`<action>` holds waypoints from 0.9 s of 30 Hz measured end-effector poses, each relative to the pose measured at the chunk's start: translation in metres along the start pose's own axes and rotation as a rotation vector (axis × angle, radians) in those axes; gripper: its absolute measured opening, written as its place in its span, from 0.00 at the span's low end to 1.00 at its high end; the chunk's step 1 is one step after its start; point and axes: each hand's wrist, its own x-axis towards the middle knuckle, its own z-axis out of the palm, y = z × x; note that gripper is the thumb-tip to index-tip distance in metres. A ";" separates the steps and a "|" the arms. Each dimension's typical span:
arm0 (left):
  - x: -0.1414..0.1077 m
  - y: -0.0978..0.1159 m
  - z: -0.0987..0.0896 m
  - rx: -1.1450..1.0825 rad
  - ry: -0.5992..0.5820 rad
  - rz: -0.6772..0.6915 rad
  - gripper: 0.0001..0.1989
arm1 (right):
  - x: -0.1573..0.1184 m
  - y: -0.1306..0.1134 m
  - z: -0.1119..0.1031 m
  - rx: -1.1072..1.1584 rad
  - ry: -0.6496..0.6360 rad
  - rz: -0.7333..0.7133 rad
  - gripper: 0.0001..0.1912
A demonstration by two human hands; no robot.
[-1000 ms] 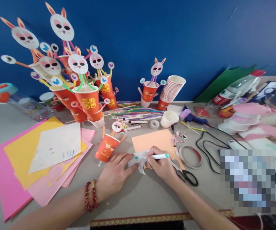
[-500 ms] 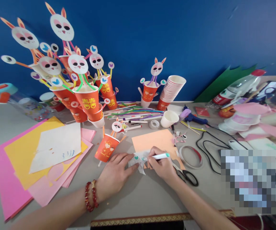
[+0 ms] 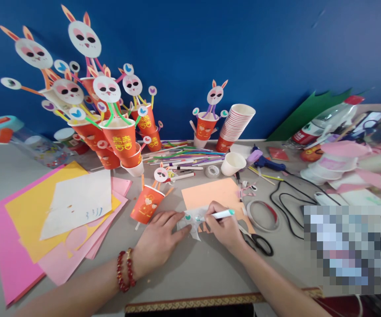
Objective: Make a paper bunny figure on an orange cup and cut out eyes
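Note:
My right hand (image 3: pixel 225 229) grips a white marker (image 3: pixel 221 214) with a teal end, its tip against a white paper scrap (image 3: pixel 190 226). A small teal heart shows on the scrap, and a second teal mark lies under the tip. With fingers stretched out, my left hand (image 3: pixel 162 237) presses the scrap's left side to the table. Scissors (image 3: pixel 259 243) with black handles lie beside my right wrist, partly on an orange paper sheet (image 3: pixel 206 193). Just behind my left hand stands a red paper cup (image 3: pixel 147 204) with a small rabbit face on it.
Several rabbit cup figures (image 3: pixel 117 136) stand at the back left. Coloured paper (image 3: pixel 15 233) lies at left. A cup stack (image 3: pixel 236 125), tape roll (image 3: pixel 263 215), blue glue gun (image 3: pixel 269 164) and black cable (image 3: pixel 281 211) are to the right.
The marker in my right hand has shifted very slightly on the scrap, and its teal mark looks a little fuller. My left hand stays in place.

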 end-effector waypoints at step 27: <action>0.000 -0.001 0.001 -0.003 0.004 0.006 0.23 | 0.001 0.008 -0.001 -0.099 0.064 -0.040 0.09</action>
